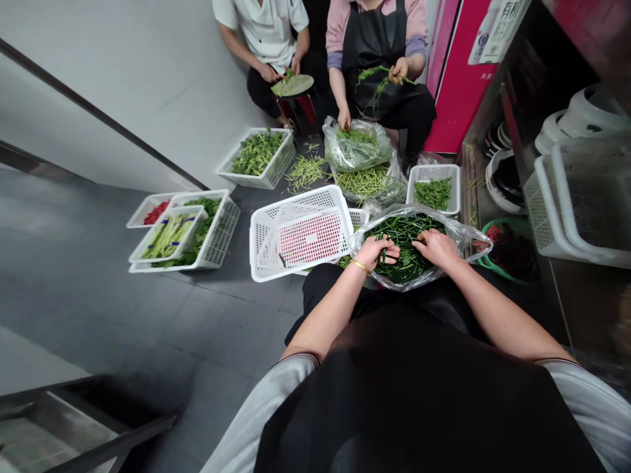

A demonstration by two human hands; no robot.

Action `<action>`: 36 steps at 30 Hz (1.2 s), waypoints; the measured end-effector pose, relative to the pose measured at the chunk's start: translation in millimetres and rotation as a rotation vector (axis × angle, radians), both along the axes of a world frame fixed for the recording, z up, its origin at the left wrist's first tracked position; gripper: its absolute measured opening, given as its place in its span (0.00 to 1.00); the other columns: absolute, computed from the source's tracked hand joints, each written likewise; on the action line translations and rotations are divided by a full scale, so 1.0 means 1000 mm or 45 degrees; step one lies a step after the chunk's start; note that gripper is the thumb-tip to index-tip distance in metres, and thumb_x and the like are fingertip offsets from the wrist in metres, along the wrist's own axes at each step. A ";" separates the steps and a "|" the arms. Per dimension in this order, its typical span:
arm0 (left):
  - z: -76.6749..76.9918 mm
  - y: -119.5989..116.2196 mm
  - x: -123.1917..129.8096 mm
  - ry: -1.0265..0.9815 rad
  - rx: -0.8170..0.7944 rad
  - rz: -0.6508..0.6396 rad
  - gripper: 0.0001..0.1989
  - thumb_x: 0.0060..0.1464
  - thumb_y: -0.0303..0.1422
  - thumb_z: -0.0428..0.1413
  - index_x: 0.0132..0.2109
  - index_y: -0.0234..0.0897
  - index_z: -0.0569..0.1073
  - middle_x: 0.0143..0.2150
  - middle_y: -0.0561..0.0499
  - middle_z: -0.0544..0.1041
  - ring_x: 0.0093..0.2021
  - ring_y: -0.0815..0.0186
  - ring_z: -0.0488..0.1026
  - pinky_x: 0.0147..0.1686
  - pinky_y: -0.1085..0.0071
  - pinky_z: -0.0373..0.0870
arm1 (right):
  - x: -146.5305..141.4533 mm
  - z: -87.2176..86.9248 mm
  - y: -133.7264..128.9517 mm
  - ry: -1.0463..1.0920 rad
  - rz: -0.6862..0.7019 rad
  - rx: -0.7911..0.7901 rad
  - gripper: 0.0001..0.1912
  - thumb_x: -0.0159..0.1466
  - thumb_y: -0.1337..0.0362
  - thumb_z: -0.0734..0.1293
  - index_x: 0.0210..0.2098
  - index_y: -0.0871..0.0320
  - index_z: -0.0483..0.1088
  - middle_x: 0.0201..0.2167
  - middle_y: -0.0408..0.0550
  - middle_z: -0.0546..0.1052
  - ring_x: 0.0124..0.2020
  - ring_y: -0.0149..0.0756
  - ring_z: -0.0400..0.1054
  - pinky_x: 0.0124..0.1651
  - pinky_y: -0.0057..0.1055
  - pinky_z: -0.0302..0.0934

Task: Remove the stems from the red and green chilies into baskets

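Note:
A clear plastic bag (466,238) full of thin dark green vegetable stems (407,230) lies open in front of my lap. My left hand (377,253), with a gold bangle at the wrist, is at the bag's left side, its fingers curled round a few dark stems. On the right side of the pile, my right hand (436,248) has its fingers pressed together down among the stems; what they pinch is too small to tell. Left of the bag is a white perforated basket (257,246) with one short dark piece inside.
Two people sit opposite, one (266,39) beside a round stool, another (377,59) holding greens over a plastic bag. White baskets of vegetables (256,154) stand left and at the back right. A green basin (493,263) and stacked white baskets (566,203) are at right.

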State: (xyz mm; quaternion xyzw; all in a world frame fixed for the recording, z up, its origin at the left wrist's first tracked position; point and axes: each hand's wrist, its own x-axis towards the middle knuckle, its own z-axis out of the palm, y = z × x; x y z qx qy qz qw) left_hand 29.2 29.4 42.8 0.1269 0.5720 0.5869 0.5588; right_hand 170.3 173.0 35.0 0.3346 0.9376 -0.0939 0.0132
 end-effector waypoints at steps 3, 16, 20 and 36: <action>0.003 -0.001 -0.005 -0.089 0.102 0.046 0.13 0.47 0.33 0.65 0.32 0.32 0.68 0.19 0.57 0.67 0.15 0.78 0.60 0.16 0.81 0.57 | -0.019 -0.007 0.001 -0.093 0.010 0.051 0.19 0.69 0.54 0.58 0.43 0.59 0.75 0.45 0.58 0.76 0.39 0.43 0.73 0.38 0.33 0.61; 0.010 0.019 0.016 0.002 0.223 0.020 0.19 0.46 0.42 0.67 0.30 0.33 0.68 0.16 0.63 0.52 0.15 0.81 0.47 0.15 0.79 0.42 | 0.014 0.027 -0.022 0.064 0.866 -0.213 0.16 0.70 0.62 0.57 0.35 0.58 0.74 0.35 0.51 0.76 0.34 0.36 0.69 0.39 0.29 0.59; 0.015 0.013 0.008 0.090 0.307 0.075 0.17 0.46 0.37 0.67 0.29 0.35 0.65 0.20 0.59 0.64 0.16 0.80 0.54 0.15 0.79 0.44 | 0.015 0.021 -0.006 -0.022 0.690 -0.181 0.16 0.69 0.55 0.60 0.41 0.57 0.75 0.39 0.52 0.77 0.37 0.37 0.71 0.40 0.30 0.60; 0.000 0.022 0.013 0.392 0.251 -0.057 0.15 0.41 0.36 0.68 0.32 0.31 0.74 0.19 0.59 0.66 0.15 0.78 0.56 0.16 0.76 0.50 | -0.011 0.030 0.006 0.929 0.042 -0.852 0.13 0.61 0.52 0.65 0.33 0.56 0.68 0.23 0.43 0.76 0.22 0.33 0.69 0.28 0.30 0.64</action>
